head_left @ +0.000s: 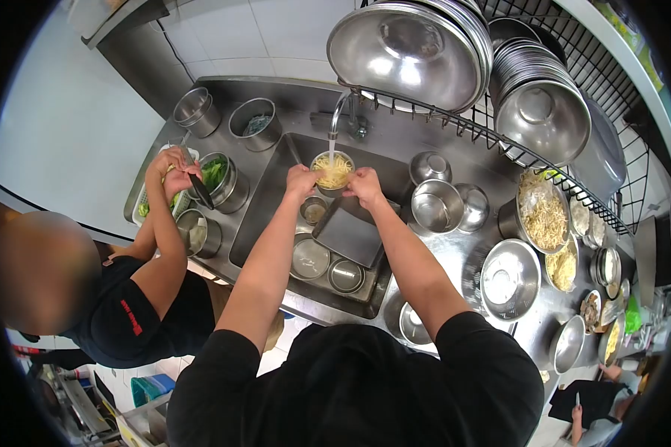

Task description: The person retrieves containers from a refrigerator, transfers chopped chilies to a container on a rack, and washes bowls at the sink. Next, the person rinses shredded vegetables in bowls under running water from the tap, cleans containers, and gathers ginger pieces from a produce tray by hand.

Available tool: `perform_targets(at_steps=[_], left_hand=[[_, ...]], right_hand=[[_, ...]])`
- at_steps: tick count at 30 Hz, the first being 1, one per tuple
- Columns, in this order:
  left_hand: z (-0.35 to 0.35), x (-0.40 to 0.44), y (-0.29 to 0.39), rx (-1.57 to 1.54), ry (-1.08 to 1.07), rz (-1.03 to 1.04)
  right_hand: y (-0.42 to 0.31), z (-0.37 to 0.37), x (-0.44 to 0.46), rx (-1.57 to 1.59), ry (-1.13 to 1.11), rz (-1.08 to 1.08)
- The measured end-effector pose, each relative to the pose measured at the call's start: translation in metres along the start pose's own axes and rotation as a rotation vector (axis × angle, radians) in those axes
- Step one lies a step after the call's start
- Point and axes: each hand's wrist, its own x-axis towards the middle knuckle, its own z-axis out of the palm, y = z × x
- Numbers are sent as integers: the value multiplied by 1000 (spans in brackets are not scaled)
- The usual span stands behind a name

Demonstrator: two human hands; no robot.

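A small round metal bowl (352, 161) holds pale yellow shredded strips (334, 176), possibly potato or bean sprouts. It sits over the sink (265, 201), with water from the tap (338, 119) running into it. My left hand (302, 182) grips its left rim and my right hand (364, 185) grips the right rim, fingers curled at the edge. Below the bowl, the sink contains a small metal cup (314, 209), a grey rectangular tray (347, 237) and round metal pans (310, 257).
At my left, a co-worker's hands (175, 167) hold a knife (200, 192) near green vegetables. Metal pots (252, 125) line that side. Stacked metal bowls (406, 59) rest on a wire rack (455, 119) overhead. Right of the sink stand bowls (510, 279) and a bean sprout container (542, 212).
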Motion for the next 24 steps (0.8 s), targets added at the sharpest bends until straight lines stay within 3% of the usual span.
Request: perform_targets(at_steps=[7,10,12,15,17,19,21,24], left_hand=[[-3,1,0,-144,-8,-24],[5,20,-9,-63,108,100],[15,10,-1,188,237,446],[35,31,6,161,120,566],[41,21,27,219,38,581],[46,22,39,-126,-246,398],[44,13,38,-110,-327,373],[43,4,2,-337,-495,64]], right_hand=[[-5,0,-11,-28,20,-18],[3,-5,-25,-8,98,-48],[14,-13,-34,38,139,-34],[18,-27,-61,-44,155,-99],[26,-43,-73,14,155,-27],[26,-54,-94,-28,142,-74],[19,-63,-117,-29,137,-90],[17,-80,-143,-45,181,-152]])
